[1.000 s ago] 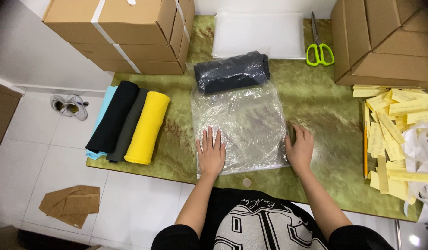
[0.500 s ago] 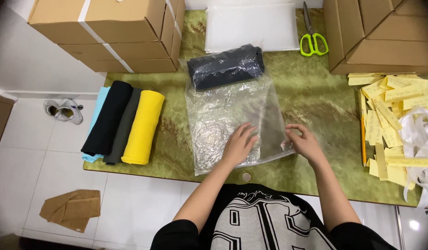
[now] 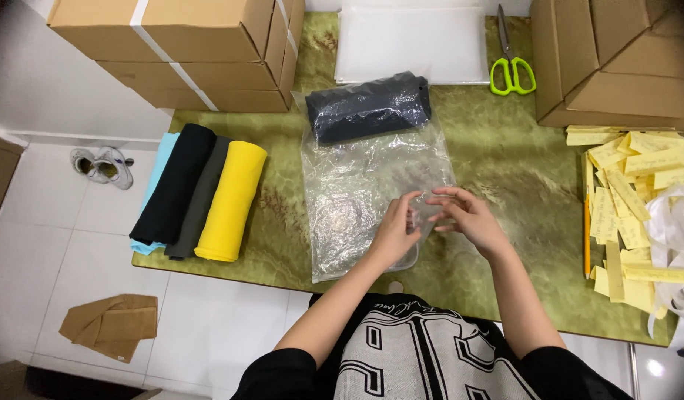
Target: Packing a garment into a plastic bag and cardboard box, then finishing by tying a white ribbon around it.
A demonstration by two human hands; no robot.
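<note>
A clear plastic bag lies flat on the green marbled table. A dark rolled garment sits inside it at the far end. My left hand and my right hand meet at the bag's near right corner. The fingertips of both pinch the bag's edge there, and that corner is lifted slightly off the table.
Black, grey and yellow rolled garments lie at the left on a light blue one. Cardboard boxes stand back left and back right. Also here are a white bag stack, green-handled scissors and yellow paper strips.
Both hands left the flat bag, where they pressed side by side, and came together at its near right corner, lifting that edge.
</note>
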